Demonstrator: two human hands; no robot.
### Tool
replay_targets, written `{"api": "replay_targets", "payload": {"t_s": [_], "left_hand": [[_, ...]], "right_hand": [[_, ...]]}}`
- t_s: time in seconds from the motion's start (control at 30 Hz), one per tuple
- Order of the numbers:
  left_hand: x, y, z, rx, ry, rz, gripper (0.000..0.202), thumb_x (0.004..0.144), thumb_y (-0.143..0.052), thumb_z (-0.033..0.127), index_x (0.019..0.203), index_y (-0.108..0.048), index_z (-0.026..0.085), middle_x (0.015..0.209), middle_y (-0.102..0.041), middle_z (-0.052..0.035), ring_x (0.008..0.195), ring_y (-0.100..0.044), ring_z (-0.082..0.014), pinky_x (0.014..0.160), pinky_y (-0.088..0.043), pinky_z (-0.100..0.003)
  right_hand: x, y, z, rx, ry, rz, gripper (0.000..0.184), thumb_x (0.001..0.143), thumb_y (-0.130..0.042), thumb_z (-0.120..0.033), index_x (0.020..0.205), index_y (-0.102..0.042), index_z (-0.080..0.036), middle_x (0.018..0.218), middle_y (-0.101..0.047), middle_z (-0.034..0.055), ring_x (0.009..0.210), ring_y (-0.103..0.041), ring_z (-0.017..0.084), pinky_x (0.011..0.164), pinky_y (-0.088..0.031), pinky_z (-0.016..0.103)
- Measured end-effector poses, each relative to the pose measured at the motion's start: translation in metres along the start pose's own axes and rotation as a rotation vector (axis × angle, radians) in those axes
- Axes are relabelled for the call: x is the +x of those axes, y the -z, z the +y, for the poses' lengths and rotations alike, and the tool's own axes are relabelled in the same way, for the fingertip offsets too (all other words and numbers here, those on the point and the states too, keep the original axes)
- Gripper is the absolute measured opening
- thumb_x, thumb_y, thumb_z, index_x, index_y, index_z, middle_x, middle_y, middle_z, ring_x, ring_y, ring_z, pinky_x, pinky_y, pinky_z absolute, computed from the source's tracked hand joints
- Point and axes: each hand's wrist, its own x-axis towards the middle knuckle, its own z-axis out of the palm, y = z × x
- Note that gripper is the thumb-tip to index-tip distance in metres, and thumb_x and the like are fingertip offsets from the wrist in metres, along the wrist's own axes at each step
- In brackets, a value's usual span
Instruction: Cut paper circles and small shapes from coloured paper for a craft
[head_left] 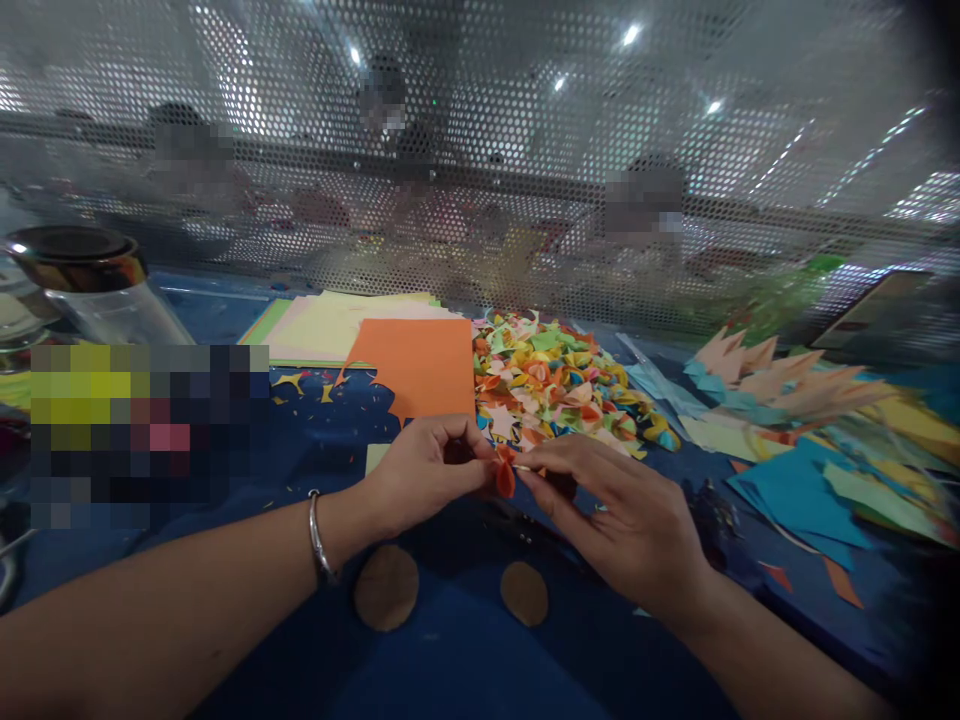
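Note:
My left hand (427,470) pinches a small red-orange folded paper piece (506,475) between thumb and fingertips, in the middle of the head view. My right hand (622,520) meets it from the other side, its thumb and forefinger closed on a thin pale stick (520,467) whose tip touches the folded paper. Behind the hands lies an orange paper sheet (427,365) with star-like notches cut from its left edge. To the right of that sheet rises a heap of small colourful folded paper pieces (555,380).
Pastel paper sheets (322,325) are stacked behind the orange one. A lidded jar (97,280) stands far left. At right are peach pointed paper shapes (780,375) and blue paper sheets (799,490). Two brown discs (386,588) lie in front; a perforated metal screen (465,200) closes the back.

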Motion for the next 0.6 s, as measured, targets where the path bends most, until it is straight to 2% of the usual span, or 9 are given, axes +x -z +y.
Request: {"api": "replay_targets", "payload": {"t_s": [0.17,0.27,0.43,0.6], "left_hand": [[0.0005,0.0003,0.0,-0.024,0.003,-0.01,0.02,0.064,-0.078,0.016,0.069,-0.059,0.014,0.06,-0.064,0.003,0.055,-0.06,-0.0059,0.062,-0.049,-0.021],[0.0012,0.0005,-0.002,-0.029,-0.016,-0.007,0.021,0.065,-0.078,0.021,0.07,-0.059,0.014,0.065,-0.067,0.0012,0.059,-0.062,-0.0072,0.065,-0.05,-0.022],[0.0015,0.0009,-0.0031,0.009,-0.081,0.063,0.025,0.063,-0.08,0.024,0.072,-0.058,0.015,0.067,-0.066,0.0017,0.061,-0.062,-0.0079,0.065,-0.05,-0.022],[0.0018,0.0009,0.0008,0.03,-0.177,0.13,0.019,0.066,-0.074,0.022,0.071,-0.057,0.017,0.066,-0.064,0.0028,0.06,-0.06,-0.0072,0.064,-0.05,-0.023]], "right_hand": [[0.0009,-0.0006,-0.0002,-0.018,0.01,0.001,0.011,0.091,-0.061,-0.011,0.098,-0.063,-0.02,0.089,-0.073,0.0026,0.083,-0.069,0.013,0.08,-0.053,0.026],[0.0005,0.0002,-0.0009,-0.021,0.0,-0.004,0.013,0.091,-0.061,-0.013,0.101,-0.064,-0.021,0.088,-0.072,0.0013,0.081,-0.068,0.012,0.075,-0.053,0.024],[-0.0014,0.0007,-0.0023,-0.021,-0.144,-0.023,0.019,0.091,-0.063,-0.022,0.11,-0.065,-0.024,0.083,-0.068,-0.0006,0.066,-0.064,0.011,0.064,-0.053,0.024],[0.0007,0.0002,-0.0028,0.101,-0.308,-0.019,0.024,0.089,-0.065,-0.029,0.112,-0.064,-0.023,0.085,-0.071,0.0008,0.065,-0.066,0.011,0.062,-0.056,0.022]]}}
